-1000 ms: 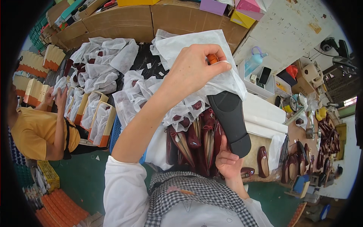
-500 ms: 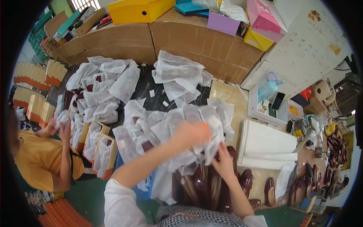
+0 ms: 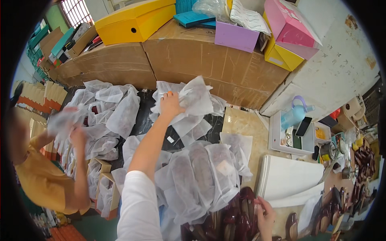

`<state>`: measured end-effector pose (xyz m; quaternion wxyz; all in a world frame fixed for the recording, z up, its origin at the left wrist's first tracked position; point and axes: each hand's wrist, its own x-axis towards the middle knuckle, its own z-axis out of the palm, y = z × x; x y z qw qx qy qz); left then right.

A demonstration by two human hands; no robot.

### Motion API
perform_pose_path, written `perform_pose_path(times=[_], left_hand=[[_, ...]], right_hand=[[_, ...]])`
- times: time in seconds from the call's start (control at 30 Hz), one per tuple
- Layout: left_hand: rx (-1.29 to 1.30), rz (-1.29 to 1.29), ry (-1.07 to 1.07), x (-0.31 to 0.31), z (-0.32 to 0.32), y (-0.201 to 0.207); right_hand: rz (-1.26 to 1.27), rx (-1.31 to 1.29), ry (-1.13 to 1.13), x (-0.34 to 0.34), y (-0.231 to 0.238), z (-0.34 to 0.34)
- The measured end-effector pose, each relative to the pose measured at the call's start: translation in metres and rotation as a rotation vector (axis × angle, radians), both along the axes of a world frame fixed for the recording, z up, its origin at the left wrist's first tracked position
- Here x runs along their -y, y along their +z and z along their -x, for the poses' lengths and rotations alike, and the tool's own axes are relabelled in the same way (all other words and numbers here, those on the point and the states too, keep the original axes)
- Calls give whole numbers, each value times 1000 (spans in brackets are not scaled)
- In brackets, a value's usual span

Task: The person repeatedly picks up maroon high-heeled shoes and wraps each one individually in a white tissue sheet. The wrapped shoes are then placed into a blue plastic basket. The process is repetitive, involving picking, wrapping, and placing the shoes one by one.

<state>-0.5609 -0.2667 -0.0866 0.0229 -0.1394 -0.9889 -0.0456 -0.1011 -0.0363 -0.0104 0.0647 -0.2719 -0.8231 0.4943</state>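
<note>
My left hand (image 3: 172, 105) reaches to the back of the table, its fingers closed on a thin white fabric bag (image 3: 197, 96) on top of a pile. One fingertip carries something orange. At the lower right my right hand (image 3: 265, 217) has its curled fingers at the edge of a glossy burgundy shoe (image 3: 247, 193); the grip is partly hidden. More burgundy shoes (image 3: 231, 215) crowd beside it. Between my hands lie several shoes wrapped in translucent white bags (image 3: 197, 172), side by side.
At left, a co-worker in a yellow shirt (image 3: 48, 180) handles a blurred white wrapping near open shoe boxes (image 3: 106, 193) and another heap of wrapped shoes (image 3: 122, 108). White sheets (image 3: 289, 176) and a white tray (image 3: 277, 132) lie right. A cardboard wall (image 3: 213, 60) bounds the back.
My left hand has moved from the wrapped shoes to the far bag pile, lifting a bag's corner. My right hand has shifted down and right to the burgundy shoes. The co-worker's hands have risen.
</note>
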Motion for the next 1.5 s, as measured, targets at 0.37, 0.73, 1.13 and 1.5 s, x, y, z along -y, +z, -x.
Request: perform_pose_path(times=[0.37,0.73,1.13,1.5], left_hand=[[590,-1716,157,-22,-269,114],[478,-1537,-390,-9,-458,168],[43,-1516,3,16,-482,171],[4,-1034,-417,13,-397,306]], right_hand=[[-354,-524,422,89,73,1],[773,-343,231,77,76,-86],[1363,-379,534,87,93,-113],[2172,-612,597,75,71,-144]])
